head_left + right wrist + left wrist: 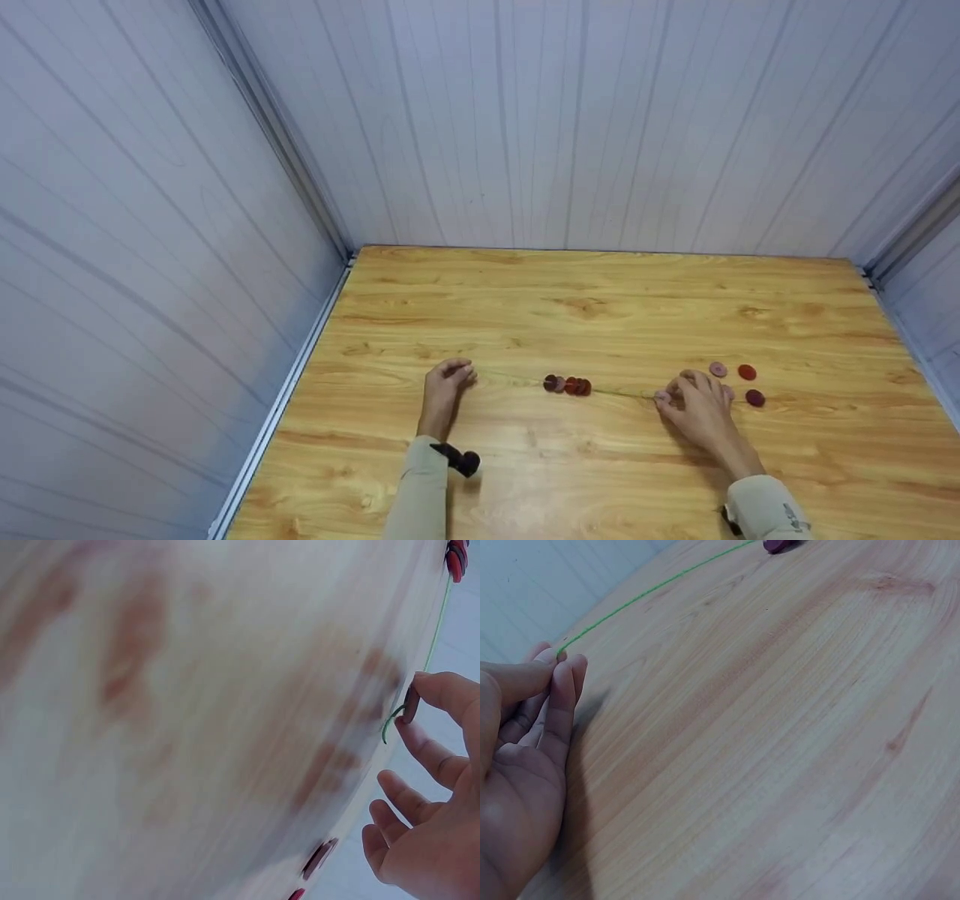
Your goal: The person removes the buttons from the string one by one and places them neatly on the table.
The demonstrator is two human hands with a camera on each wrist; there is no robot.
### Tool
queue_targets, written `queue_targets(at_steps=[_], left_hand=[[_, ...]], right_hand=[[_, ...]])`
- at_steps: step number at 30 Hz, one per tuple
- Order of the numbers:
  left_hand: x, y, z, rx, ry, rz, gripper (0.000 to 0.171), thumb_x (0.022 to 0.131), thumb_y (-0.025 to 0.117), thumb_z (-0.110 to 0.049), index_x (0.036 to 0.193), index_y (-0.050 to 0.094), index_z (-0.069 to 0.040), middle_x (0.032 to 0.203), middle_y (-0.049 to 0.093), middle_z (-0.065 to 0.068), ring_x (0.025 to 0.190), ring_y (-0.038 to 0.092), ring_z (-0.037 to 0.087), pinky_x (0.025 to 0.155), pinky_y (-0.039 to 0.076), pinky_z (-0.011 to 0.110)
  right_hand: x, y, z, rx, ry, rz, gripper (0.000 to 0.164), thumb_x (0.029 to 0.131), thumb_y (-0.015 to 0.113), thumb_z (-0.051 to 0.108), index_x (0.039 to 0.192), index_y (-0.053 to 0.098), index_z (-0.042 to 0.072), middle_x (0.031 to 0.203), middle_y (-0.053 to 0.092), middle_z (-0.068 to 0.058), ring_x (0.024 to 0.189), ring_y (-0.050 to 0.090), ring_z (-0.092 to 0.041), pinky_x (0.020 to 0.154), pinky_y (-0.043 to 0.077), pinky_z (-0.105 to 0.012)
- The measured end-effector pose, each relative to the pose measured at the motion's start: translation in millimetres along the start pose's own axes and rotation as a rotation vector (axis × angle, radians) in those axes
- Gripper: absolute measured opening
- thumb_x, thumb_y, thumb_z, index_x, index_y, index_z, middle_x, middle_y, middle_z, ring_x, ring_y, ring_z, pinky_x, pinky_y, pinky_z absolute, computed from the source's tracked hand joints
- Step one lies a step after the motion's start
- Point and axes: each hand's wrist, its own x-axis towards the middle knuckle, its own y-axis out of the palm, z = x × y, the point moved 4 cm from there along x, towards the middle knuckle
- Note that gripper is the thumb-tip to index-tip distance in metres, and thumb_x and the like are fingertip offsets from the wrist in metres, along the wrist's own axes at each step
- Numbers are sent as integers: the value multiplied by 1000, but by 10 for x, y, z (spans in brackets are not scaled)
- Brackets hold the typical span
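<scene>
1. The left hand (448,390), left of centre in the head view's lower half, pinches a green string (630,603) between thumb and fingers.
2. The right hand (701,412), lower right, grips a pink disc (661,398) between thumb and index finger; the string's tip pokes out beside it in the right wrist view.
3. Between the hands, right of centre, a row of dark, pink and red discs (577,385) sits along the string.
4. Loose discs (747,372) lie at right on the table (585,289), near the right hand.
</scene>
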Motion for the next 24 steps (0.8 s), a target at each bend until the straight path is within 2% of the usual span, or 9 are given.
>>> queue_targets(at_steps=[4,13,24], left_hand=[[2,-4,-3,0,-12,4,21,87,65,3,105,61,13,88,64,9,78,66,16,77,59,29],[-23,-4,-14,-17,-26,53,28,91,61,-1,114,56,15,99,63,15,85,66,17,88,57,37],[2,8,5,-5,-9,20,21,89,62,3,107,59,14,93,64,13,81,67,19,82,59,33]], right_hand=[[-24,-34,-51,-5,7,-5,23,88,68,26,96,61,6,132,43,-29,123,29,-49,104,14,-67],[-79,-104,-142,-11,46,10,27,89,66,29,102,60,5,133,40,-26,124,27,-52,95,21,-67],[-137,-195,-224,12,68,14,34,92,63,34,106,60,3,140,35,-29,128,23,-52,97,18,-69]])
